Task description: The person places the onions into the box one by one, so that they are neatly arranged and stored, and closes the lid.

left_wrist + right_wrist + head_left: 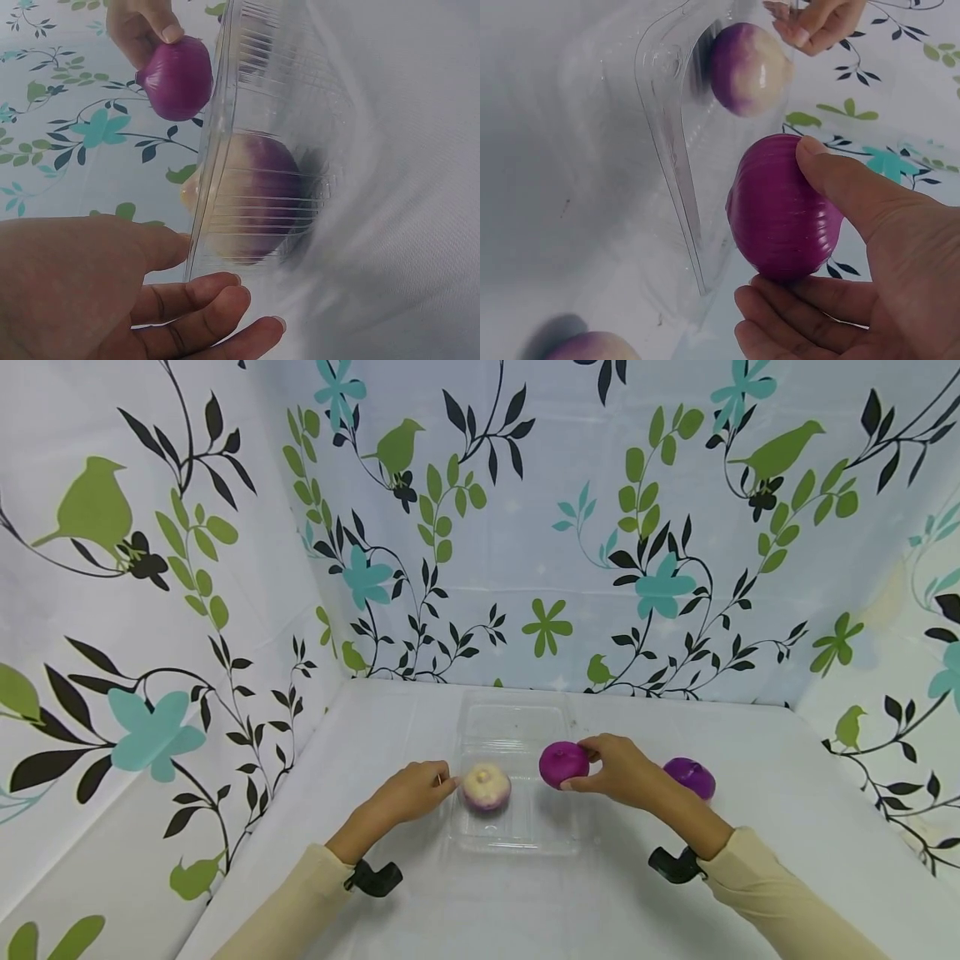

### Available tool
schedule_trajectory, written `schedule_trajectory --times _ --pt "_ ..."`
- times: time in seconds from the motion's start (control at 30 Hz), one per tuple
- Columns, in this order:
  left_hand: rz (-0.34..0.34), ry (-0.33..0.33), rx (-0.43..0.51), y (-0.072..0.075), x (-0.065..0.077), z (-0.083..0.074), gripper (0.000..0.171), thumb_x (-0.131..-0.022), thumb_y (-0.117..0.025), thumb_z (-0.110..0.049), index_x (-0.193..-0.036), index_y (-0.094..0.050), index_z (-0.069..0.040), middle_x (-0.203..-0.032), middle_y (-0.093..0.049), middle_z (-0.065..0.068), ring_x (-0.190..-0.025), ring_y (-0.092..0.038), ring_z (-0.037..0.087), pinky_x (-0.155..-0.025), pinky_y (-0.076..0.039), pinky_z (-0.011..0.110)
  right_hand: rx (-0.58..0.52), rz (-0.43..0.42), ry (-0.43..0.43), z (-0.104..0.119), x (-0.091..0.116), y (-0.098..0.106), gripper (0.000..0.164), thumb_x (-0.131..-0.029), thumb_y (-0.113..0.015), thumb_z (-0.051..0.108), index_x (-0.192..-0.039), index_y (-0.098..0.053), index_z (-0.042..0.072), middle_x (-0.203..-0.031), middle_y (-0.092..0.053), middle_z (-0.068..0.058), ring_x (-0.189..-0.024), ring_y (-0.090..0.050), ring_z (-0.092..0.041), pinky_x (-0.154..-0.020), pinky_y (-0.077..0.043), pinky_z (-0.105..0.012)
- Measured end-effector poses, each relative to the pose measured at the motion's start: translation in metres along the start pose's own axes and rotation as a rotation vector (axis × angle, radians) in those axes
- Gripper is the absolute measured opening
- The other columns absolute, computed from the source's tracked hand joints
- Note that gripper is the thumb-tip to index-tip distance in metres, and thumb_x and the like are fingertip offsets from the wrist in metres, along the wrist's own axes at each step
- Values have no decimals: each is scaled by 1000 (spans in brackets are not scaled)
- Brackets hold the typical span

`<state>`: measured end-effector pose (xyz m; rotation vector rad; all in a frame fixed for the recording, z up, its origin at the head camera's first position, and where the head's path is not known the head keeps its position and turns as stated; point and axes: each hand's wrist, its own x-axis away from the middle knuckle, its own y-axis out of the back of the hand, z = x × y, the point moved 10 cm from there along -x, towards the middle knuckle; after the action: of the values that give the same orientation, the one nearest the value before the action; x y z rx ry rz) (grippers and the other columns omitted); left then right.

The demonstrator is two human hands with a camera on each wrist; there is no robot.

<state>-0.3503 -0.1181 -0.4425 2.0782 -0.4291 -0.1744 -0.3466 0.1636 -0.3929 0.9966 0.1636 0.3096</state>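
Observation:
A clear plastic container [517, 843] lies on the white table, with a cream-and-purple turnip [486, 787] inside at its left. My left hand [412, 789] is at the container's left edge; in the left wrist view its thumb and fingers pinch the rim [206, 202]. My right hand [618, 768] holds a magenta-purple onion [564, 765] between thumb and fingers, raised over the container's right side. The right wrist view shows the onion [784, 210] clear of the container wall. Another purple-and-cream turnip [692, 777] lies on the table beyond the right forearm, partly covered by it.
A white cloth covers the table [405, 710]. Behind it and at both sides hang curtains [480, 527] printed with birds, leaves and flowers. Black wrist cameras [375, 878] sit under both wrists.

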Motion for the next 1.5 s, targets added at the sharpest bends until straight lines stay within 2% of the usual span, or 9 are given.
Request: schedule_trajectory --times 0.3,0.53,0.93,1.5 --pt "-6 -5 -13 1 -1 -2 24 -107 -62 -31 -92 -66 -14 -78 -61 -3 -67 -54 14 -62 -45 32 31 56 -32 7 -10 -18 73 -83 -91 41 -133 -66 -5 -111 -72 -10 -111 -65 -32 -86 -61 -40" --pt "-7 0 -8 0 -1 -2 24 -108 -61 -31 -92 -67 -13 -78 -62 -3 -67 -54 14 -63 -45 33 88 65 -42 16 -17 -32 65 -81 -93 37 -125 -70 -3 -106 -73 -8 -102 -66 -23 -86 -61 -39" --pt "-1 1 -11 0 2 -5 23 -108 -62 -29 -94 -67 -12 -79 -62 -3 -67 -54 14 -63 -45 33 147 75 -50 22 -28 -50 60 -79 -94 38 -119 -72 -1 -106 -73 -8 -101 -66 -22 -89 -60 -40" --pt "3 -4 -19 1 0 -4 24 -108 -61 -31 -92 -66 -13 -77 -59 -2 -67 -52 13 -63 -43 32 204 62 -38 21 -33 -55 53 -79 -95 38 -110 -73 0 -96 -69 -6 -91 -63 -19 -86 -58 -37"
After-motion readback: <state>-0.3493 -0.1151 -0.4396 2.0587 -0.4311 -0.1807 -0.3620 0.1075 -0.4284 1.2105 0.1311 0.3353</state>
